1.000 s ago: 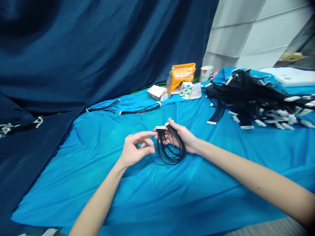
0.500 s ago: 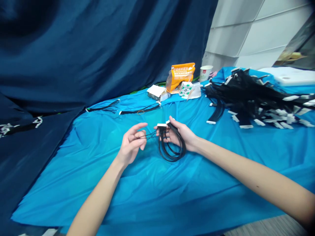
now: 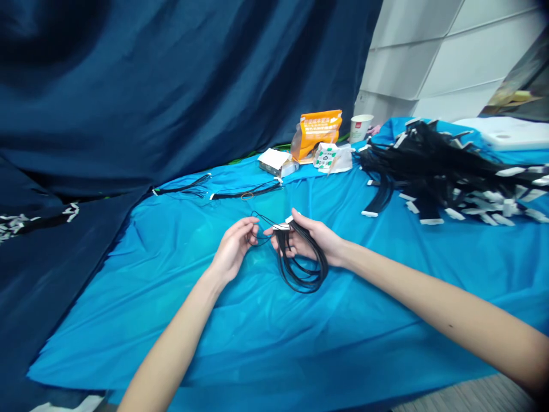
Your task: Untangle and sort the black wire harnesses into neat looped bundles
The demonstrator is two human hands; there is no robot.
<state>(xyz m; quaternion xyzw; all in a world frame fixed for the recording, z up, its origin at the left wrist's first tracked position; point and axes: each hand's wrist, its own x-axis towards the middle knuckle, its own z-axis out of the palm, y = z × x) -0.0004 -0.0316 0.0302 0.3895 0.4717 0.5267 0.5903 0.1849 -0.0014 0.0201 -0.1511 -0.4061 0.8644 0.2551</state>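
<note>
Gripping the looped black cable (image 3: 322, 263) near its white ends (image 3: 281, 227) above the blue surface (image 3: 240, 343), the right hand (image 3: 321, 233) faces the left hand (image 3: 231, 249), which pinches a thin strand (image 3: 265, 218). The cable looks light and floppy, so the stiffer ends seem surest to hold

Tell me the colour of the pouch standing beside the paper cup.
The pouch is orange, clearest in the head view.

Cable bundle (image 3: 318, 254) black — cloth (image 3: 171, 274) plain bright blue.
</note>
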